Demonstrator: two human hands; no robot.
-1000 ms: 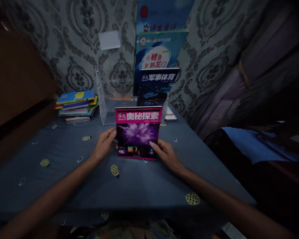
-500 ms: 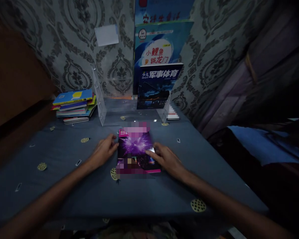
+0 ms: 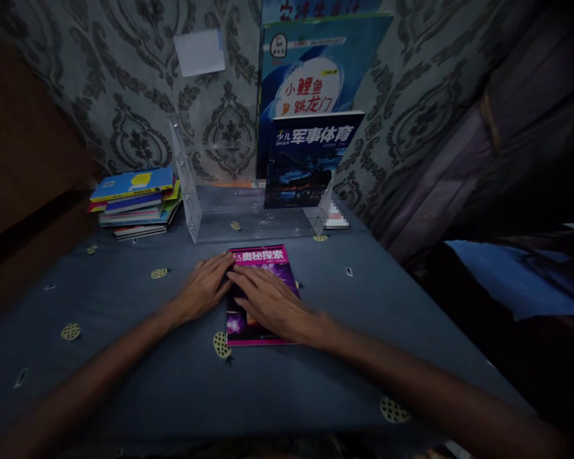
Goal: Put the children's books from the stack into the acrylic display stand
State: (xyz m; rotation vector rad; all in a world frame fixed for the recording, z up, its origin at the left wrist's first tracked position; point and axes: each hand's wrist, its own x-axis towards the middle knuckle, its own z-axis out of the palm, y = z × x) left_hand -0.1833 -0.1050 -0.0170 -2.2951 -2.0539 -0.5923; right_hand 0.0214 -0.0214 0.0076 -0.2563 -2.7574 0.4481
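Note:
A purple and pink book (image 3: pixel 264 257) with white Chinese lettering lies flat on the cloth-covered table in front of me. Along its upper left edge rests my left hand (image 3: pixel 205 288), its fingers stretched out and the tips on the cover. My right hand (image 3: pixel 270 303) lies across the middle of the cover, palm down, with fingers extended to the left until they nearly meet the left fingertips. Both hands are open, and neither grips the book. Much of the cover picture is hidden beneath the right hand.
Behind the book stands a clear acrylic rack (image 3: pixel 189 191) holding a dark blue book (image 3: pixel 299 162) and a taller teal book (image 3: pixel 358 51). A pile of books (image 3: pixel 136 197) is at the back left. Patterned wallpaper and a curtain (image 3: pixel 440 153) border the table.
My right hand has moved left from the book's right edge onto its cover. The left hand has come onto the left edge. The book now lies square, its title showing.

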